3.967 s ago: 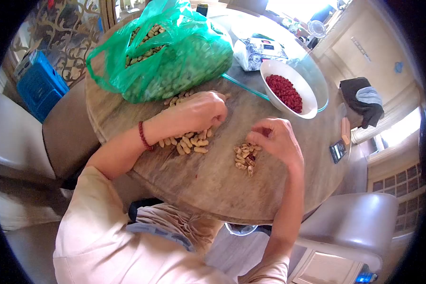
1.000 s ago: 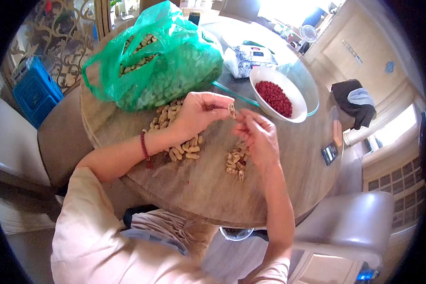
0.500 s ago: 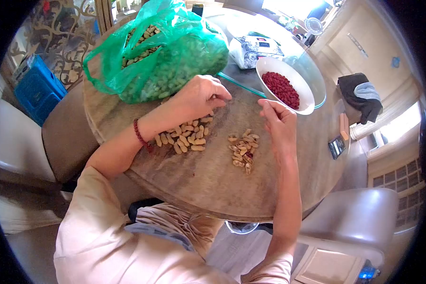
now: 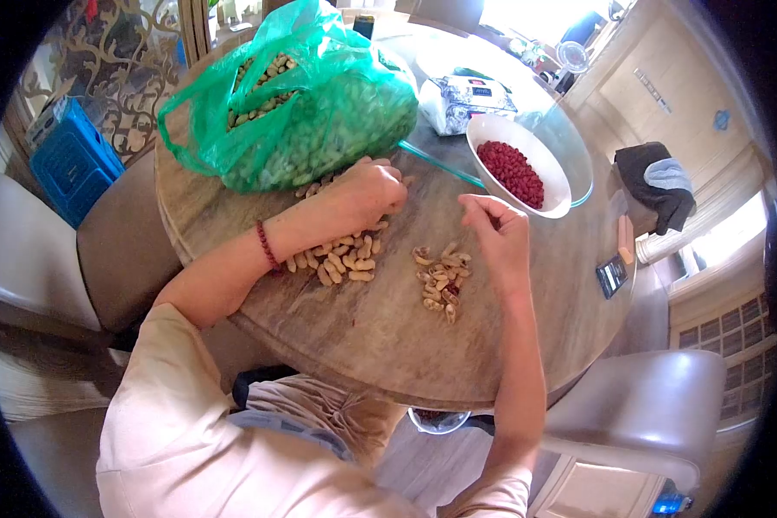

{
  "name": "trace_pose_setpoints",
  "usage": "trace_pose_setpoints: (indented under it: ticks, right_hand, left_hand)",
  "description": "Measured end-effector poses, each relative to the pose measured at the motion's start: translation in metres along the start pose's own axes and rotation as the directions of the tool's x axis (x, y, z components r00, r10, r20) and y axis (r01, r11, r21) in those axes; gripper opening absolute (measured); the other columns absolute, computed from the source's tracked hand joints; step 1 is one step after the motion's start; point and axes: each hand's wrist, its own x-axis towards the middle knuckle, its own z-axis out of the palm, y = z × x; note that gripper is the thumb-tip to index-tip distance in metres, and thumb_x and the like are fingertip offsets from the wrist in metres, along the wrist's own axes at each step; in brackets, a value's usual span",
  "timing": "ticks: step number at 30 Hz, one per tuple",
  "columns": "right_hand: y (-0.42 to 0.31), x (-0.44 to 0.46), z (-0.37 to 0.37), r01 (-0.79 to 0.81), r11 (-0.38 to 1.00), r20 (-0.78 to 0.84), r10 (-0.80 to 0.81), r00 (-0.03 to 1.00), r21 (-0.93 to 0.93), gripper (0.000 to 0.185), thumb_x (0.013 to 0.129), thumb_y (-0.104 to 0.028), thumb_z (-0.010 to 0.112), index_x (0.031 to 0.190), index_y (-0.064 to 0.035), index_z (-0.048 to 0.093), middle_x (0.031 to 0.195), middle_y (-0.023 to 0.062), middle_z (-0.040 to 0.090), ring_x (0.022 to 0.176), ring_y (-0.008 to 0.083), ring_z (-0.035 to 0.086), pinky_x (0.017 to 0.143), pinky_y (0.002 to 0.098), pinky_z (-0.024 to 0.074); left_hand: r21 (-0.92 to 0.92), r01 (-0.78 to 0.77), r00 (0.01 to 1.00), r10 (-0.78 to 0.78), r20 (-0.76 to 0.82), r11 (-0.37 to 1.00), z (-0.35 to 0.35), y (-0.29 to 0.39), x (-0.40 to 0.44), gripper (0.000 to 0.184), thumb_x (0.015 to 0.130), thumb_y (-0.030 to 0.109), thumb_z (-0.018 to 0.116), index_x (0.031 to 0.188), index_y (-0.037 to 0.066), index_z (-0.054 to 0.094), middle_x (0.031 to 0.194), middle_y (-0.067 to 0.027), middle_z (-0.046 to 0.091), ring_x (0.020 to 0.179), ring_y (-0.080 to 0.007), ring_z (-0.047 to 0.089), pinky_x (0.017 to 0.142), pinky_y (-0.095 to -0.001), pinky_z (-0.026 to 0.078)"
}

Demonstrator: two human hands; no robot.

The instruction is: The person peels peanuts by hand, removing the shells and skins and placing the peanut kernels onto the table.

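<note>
My left hand (image 4: 371,187), a dark red bead bracelet on its wrist, is closed over the pile of unshelled peanuts (image 4: 341,257); what its fingers grip is hidden. My right hand (image 4: 498,226) hangs above the table, thumb and forefinger pinched together, and anything between them is too small to make out. Below and left of it lie cracked shells (image 4: 443,281) with a few red kernels. A white bowl (image 4: 554,164) of red peanut kernels (image 4: 511,173) stands beyond my right hand.
A green plastic bag (image 4: 345,116) full of peanuts covers the table's far left. Beside the bowl are a glass lid (image 4: 585,186) and a white patterned packet (image 4: 466,102). A phone (image 4: 612,276) lies near the right edge. Under the front edge is a bin (image 4: 439,421).
Since the 1.0 s frame my hands have parted. My left hand has moved down to the unshelled peanuts, its fingers now closed. My right hand has shifted slightly right and come down a little lately.
</note>
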Motion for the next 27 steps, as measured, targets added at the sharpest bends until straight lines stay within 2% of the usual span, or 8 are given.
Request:
trace_pose_setpoints:
  ticks: [2,3,5,6,8,11,17,27]
  right_hand:
    - [0.002,0.000,0.001,0.007,1.000,0.002,-0.007,1.000,-0.002,0.018,0.082,-0.014,0.060,0.090,0.0009,0.067,0.066,-0.0005,0.059,0.063,0.0037,0.050,0.059,0.0194,0.0396]
    - [0.004,0.000,0.002,0.045,0.999,0.013,-0.045,0.999,0.004,0.018,0.082,-0.014,0.060,0.090,0.0012,0.066,0.066,-0.0005,0.059,0.063,0.0036,0.050,0.058,0.0193,0.0397]
    - [0.005,0.000,0.002,0.064,0.998,0.052,-0.065,0.997,0.016,0.017,0.081,-0.012,0.061,0.089,0.0022,0.066,0.066,-0.0010,0.059,0.062,0.0031,0.049,0.057,0.0191,0.0398]
    - [0.004,-0.001,0.003,0.070,0.997,0.051,-0.070,0.996,0.015,0.017,0.081,-0.012,0.061,0.089,0.0022,0.066,0.066,-0.0010,0.059,0.062,0.0031,0.049,0.057,0.0191,0.0398]
    - [0.002,-0.003,0.006,0.114,0.993,0.081,-0.116,0.990,0.027,0.015,0.082,-0.010,0.060,0.089,0.0021,0.066,0.067,-0.0018,0.059,0.062,0.0028,0.049,0.057,0.0192,0.0403]
    - [0.001,-0.005,0.010,0.130,0.990,0.103,-0.134,0.986,0.050,0.014,0.081,-0.008,0.061,0.089,0.0019,0.066,0.068,-0.0025,0.059,0.061,0.0028,0.049,0.056,0.0189,0.0406]
    - [-0.007,-0.013,0.019,0.085,0.991,0.098,-0.095,0.991,0.100,0.015,0.078,-0.008,0.066,0.089,0.0016,0.066,0.071,-0.0019,0.061,0.061,0.0029,0.050,0.056,0.0182,0.0408]
    - [-0.008,-0.011,0.019,0.192,0.969,-0.002,-0.194,0.981,0.154,0.014,0.077,-0.005,0.066,0.091,-0.0017,0.067,0.079,0.0010,0.062,0.063,0.0020,0.048,0.054,0.0174,0.0379]
  left_hand:
    - [-0.539,0.113,0.982,-0.177,-0.069,0.835,0.003,0.002,0.006,0.011,0.068,0.002,0.066,0.078,0.007,0.066,0.077,-0.0075,0.064,0.070,-0.0213,0.061,0.063,-0.0299,0.047]
    - [-0.535,0.108,0.982,-0.174,-0.074,0.838,-0.002,0.007,0.007,0.011,0.068,0.002,0.066,0.078,0.007,0.066,0.077,-0.0075,0.064,0.070,-0.0213,0.061,0.063,-0.0299,0.047]
    - [-0.909,0.299,0.909,-0.377,0.178,0.292,-0.012,0.018,0.007,0.008,0.076,0.002,0.064,0.084,0.003,0.065,0.080,-0.0047,0.066,0.068,-0.0125,0.061,0.062,-0.0237,0.047]
    - [-0.909,0.295,0.910,-0.377,0.173,0.296,-0.013,0.019,0.007,0.008,0.076,0.002,0.064,0.084,0.003,0.065,0.080,-0.0047,0.066,0.068,-0.0125,0.061,0.062,-0.0237,0.047]
    - [-0.973,0.204,0.914,-0.378,0.149,0.109,-0.015,0.021,0.007,0.009,0.081,0.005,0.063,0.089,0.001,0.064,0.081,-0.0027,0.065,0.070,-0.0070,0.058,0.063,-0.0213,0.047]
    - [-0.988,0.144,0.893,-0.421,0.157,-0.063,-0.016,0.026,0.008,0.011,0.080,0.006,0.064,0.091,0.002,0.064,0.081,-0.0038,0.065,0.068,-0.0070,0.056,0.063,-0.0206,0.046]
    - [-0.986,0.156,0.877,-0.467,0.114,0.053,-0.009,0.031,0.005,0.010,0.078,0.007,0.066,0.086,0.001,0.065,0.074,-0.0002,0.062,0.063,-0.0043,0.053,0.056,-0.0192,0.043]
    - [-0.992,0.124,0.907,-0.401,0.128,-0.036,-0.006,0.033,0.005,0.008,0.077,0.003,0.066,0.085,0.000,0.065,0.075,-0.0031,0.064,0.065,-0.0064,0.058,0.059,-0.0204,0.048]
